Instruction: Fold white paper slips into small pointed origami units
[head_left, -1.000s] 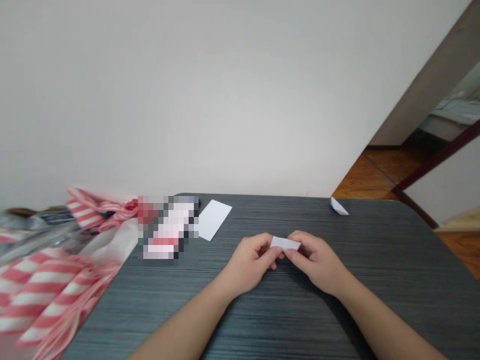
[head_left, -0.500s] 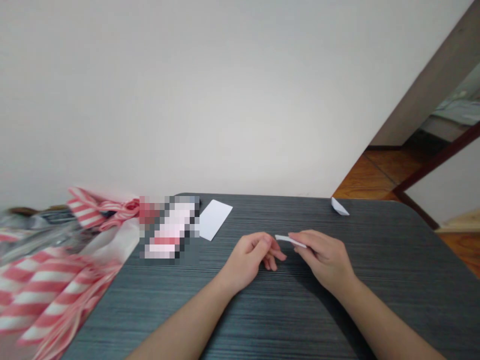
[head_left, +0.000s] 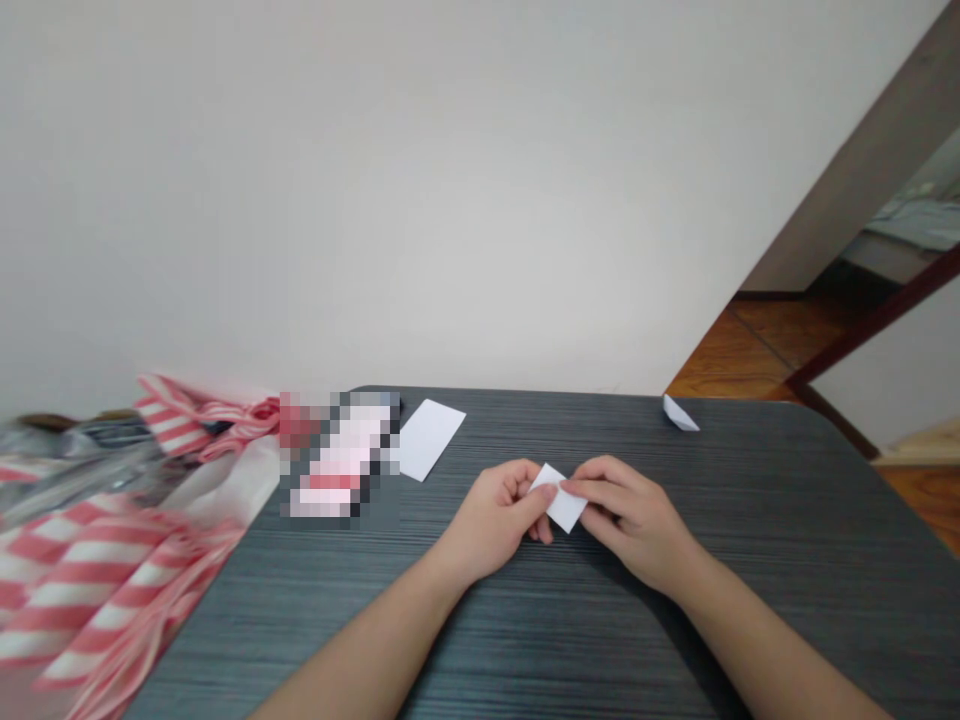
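A small folded piece of white paper (head_left: 567,511) is held between my two hands, a little above the dark table. My left hand (head_left: 501,517) pinches its left side, with the thumb lying on top and the other fingers curled beneath. My right hand (head_left: 634,515) grips the right edge, thumb and index finger touching the paper. Its face is turned up and its corners point to the front and back. How the layers underneath are folded is hidden.
A flat white sheet (head_left: 433,438) lies at the table's back left, beside a pixelated phone-like object (head_left: 341,455). A folded white paper piece (head_left: 680,413) sits near the back right edge. Red-and-white striped cloth (head_left: 97,570) is heaped left of the dark table (head_left: 480,640). A wall stands behind.
The folded paper has turned from edge-on to face-up and moved slightly left. My left hand, apart from it before, has closed on it; my right hand has shifted its hold.
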